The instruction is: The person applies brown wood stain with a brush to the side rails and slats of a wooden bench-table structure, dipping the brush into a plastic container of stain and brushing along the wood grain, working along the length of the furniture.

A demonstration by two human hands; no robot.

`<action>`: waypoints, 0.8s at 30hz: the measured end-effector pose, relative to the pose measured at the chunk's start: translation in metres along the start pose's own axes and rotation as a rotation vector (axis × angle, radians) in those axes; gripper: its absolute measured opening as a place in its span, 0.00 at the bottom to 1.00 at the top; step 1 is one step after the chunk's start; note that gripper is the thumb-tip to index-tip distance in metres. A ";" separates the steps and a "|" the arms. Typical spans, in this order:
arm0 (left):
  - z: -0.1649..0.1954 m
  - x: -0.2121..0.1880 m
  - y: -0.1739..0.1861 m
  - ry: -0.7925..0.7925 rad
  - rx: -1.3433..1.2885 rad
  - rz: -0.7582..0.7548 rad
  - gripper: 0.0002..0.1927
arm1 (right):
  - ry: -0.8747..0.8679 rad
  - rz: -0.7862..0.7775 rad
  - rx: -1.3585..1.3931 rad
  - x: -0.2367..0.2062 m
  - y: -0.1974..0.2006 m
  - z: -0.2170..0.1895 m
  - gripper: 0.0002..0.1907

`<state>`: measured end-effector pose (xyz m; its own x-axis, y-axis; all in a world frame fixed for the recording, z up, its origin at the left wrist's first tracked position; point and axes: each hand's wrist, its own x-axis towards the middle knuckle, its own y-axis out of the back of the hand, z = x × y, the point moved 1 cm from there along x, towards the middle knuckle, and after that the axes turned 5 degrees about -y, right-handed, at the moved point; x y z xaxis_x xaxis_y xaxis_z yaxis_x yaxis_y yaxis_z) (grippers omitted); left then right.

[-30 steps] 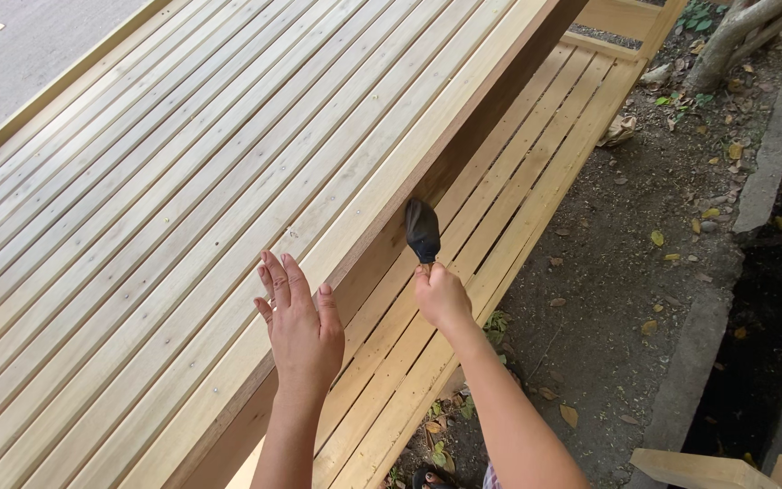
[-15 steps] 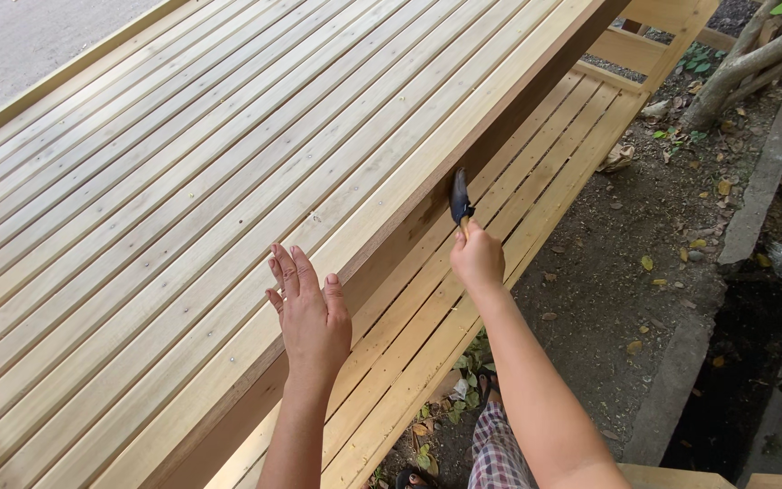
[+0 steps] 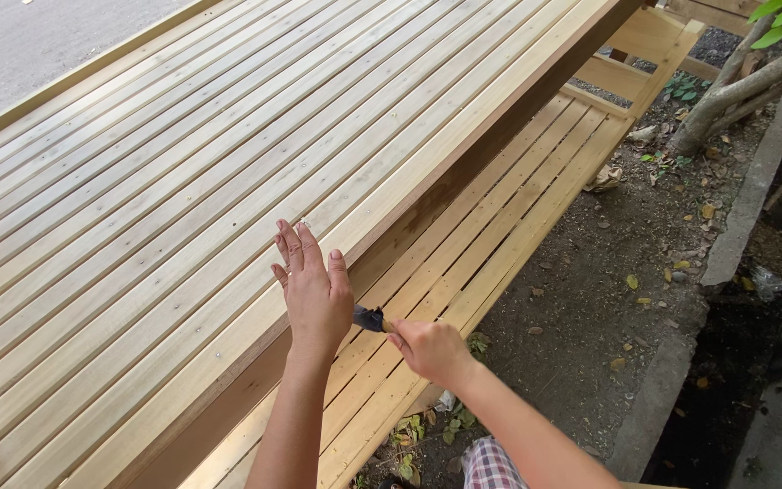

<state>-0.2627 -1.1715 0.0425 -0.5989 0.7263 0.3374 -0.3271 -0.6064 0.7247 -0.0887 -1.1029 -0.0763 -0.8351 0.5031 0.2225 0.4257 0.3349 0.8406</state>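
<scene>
Two hands are at work here, and going from nine o'clock across you first meet the slatted worktop (image 3: 183, 172) of pale wood, which fills most of the view. Your left hand (image 3: 312, 290) rests flat against its near edge, fingers spread wide and holding nothing. Just toward three o'clock of it, your right hand (image 3: 429, 349) has its grip closed around the handle of a paintbrush (image 3: 369, 318), whose dark bristles point toward nine o'clock and tuck in behind the left palm, low against the lower bench slats (image 3: 500, 217). Further toward three o'clock lies bare ground (image 3: 608, 272) with fallen leaves, then a concrete kerb (image 3: 735, 226).

The brush looks light and stiff in the handle, soft and floppy at the bristles; if wet, it will likely drip and be slippery, so hold it on the handle close to the ferrule.

Half a second ago the brush stood upright, higher up toward one o'clock of the left hand; now it has dropped and swung sideways. The left hand has stayed on the edge.
</scene>
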 end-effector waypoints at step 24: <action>0.072 0.015 -0.114 0.265 0.108 0.107 0.35 | -0.607 0.137 0.203 0.094 0.085 0.176 0.14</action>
<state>-0.1817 -1.0681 0.0077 -0.8001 0.5417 0.2577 -0.1802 -0.6268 0.7581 -0.0694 -0.8869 -0.0711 -0.4487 0.8924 -0.0475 0.6212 0.3497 0.7013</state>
